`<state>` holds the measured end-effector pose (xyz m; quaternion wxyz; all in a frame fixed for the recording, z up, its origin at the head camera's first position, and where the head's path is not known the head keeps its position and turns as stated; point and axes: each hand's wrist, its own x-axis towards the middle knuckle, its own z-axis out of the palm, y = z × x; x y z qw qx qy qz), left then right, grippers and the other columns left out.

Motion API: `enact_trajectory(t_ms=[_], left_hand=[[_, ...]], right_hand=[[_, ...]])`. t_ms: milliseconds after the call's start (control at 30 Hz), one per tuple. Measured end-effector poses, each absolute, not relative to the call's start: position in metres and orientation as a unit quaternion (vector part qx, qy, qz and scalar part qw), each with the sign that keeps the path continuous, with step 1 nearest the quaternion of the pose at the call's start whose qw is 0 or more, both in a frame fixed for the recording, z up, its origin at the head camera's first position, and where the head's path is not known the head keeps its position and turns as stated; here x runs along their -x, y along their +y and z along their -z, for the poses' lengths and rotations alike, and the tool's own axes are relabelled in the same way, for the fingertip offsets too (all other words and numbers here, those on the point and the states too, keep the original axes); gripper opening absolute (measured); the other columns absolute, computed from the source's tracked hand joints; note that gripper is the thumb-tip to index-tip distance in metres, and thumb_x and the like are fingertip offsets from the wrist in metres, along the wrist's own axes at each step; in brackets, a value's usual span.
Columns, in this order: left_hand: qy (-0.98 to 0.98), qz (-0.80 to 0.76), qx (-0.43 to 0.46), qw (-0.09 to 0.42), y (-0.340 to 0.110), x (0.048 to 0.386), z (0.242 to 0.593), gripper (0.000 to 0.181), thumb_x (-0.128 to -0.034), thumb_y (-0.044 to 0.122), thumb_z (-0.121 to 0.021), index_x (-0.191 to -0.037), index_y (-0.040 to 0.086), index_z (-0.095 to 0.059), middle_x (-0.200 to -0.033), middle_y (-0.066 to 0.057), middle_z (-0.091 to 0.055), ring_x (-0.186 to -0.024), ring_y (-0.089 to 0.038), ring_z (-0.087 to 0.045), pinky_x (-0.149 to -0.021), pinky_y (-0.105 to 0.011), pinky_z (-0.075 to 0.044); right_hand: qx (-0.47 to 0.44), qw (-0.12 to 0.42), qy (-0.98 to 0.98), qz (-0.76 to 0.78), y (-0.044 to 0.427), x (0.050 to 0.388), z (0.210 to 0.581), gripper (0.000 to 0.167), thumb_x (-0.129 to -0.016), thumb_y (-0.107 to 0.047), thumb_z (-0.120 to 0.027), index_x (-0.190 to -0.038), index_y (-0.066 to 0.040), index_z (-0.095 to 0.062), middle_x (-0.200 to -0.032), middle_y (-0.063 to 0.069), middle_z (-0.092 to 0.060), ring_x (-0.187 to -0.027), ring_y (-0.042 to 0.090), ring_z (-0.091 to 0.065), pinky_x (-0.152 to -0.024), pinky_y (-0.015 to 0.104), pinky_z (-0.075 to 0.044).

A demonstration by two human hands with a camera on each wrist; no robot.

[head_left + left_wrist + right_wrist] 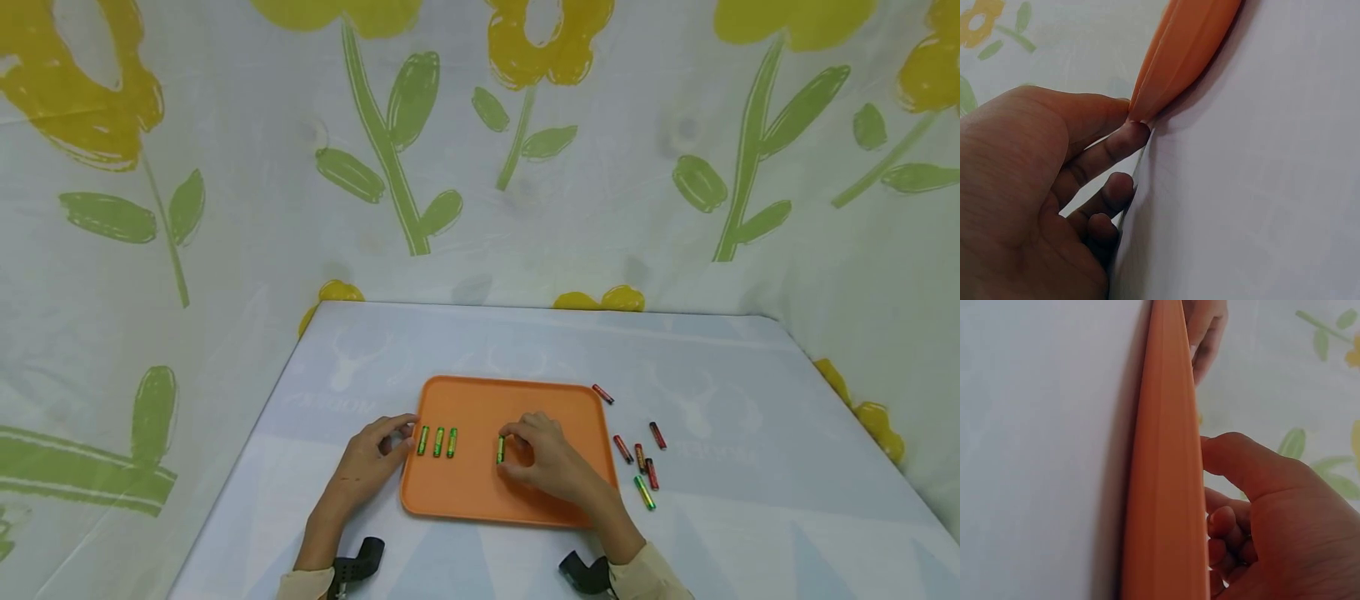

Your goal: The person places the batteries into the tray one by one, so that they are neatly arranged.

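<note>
Pale cloth covers the table (720,533) before you. Nearest, right of the tray, lies a loose green battery (644,492), with five reddish batteries (652,474) scattered beyond it, the farthest by the tray's far right corner. Your left hand (369,460) pinches the left edge of the orange tray (468,483). Your right hand (551,458) holds another green battery (501,450) end to end, thumb and index parted by its length; whether it touches the tray, you can't tell. Left on the tray, three green batteries (438,442) lie side by side. Farthest hangs flowered cloth (600,183).
</note>
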<state>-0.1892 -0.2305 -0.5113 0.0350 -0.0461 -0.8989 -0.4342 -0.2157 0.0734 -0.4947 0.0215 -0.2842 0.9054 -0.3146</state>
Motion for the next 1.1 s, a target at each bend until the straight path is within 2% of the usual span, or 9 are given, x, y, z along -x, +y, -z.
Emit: enact_trajectory(t_ms=[433,1100], left_hand=[[-0.901,0.43,0.048,0.038,-0.23,0.189,0.51,0.036,-0.0948,0.018,-0.072,-0.13,0.02,-0.067,-0.101,0.007,-0.063,-0.079,-0.014,-0.049,-0.07,-0.029,-0.041],[-0.899,0.43,0.063,0.061,-0.229,0.187,0.512,0.035,-0.094,0.017,-0.072,-0.129,0.017,-0.068,-0.1,0.008,-0.063,-0.076,-0.012,-0.048,-0.067,-0.029,-0.041]], right_hand=[[0.305,0.001,0.898,0.318,0.066,0.219,0.503,0.037,-0.086,-0.03,-0.081,-0.117,-0.015,-0.067,-0.094,-0.007,-0.051,-0.092,0.011,-0.04,-0.081,0.041,-0.031],[0.316,0.007,0.893,0.321,0.045,0.222,0.501,0.039,-0.087,-0.03,-0.079,-0.119,-0.012,-0.067,-0.093,-0.007,-0.05,-0.091,0.012,-0.039,-0.081,0.04,-0.029]])
